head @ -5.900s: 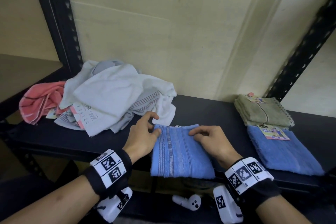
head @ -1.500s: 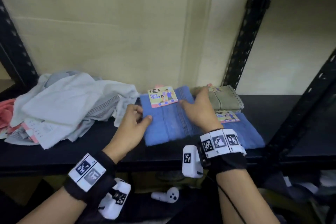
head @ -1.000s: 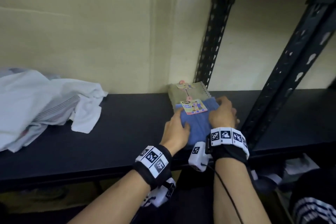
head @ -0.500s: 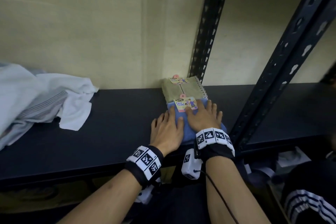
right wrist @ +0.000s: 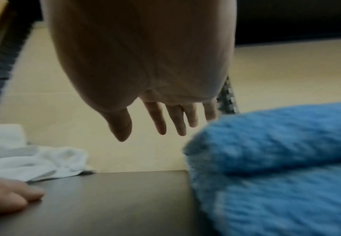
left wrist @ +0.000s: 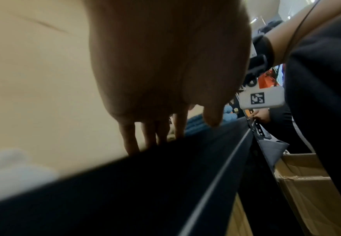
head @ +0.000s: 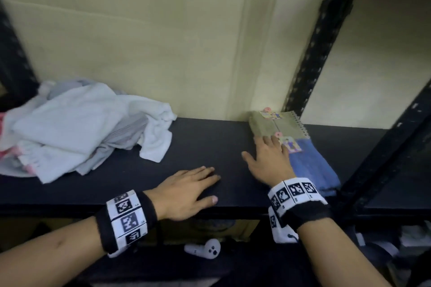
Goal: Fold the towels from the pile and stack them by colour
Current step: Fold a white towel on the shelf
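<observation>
Both hands had lifted off the blue stack (head: 312, 165); left hand (head: 186, 191) flat and released beside it, right hand (head: 268, 161) spread, empty. Blue towel stacked; pile (head: 81, 133) next.

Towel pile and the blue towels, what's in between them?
Only bare black shelf and the left hand, flat on it, between the towel pile and blue towels, in the head view.

Left hand (head: 189, 190), right hand (head: 268, 161) flat, empty

A storeroom: black slotted-steel shelving (head: 310, 58), cardboard boxes (left wrist: 306, 191) below, bare cream wall (head: 140, 30).
</observation>
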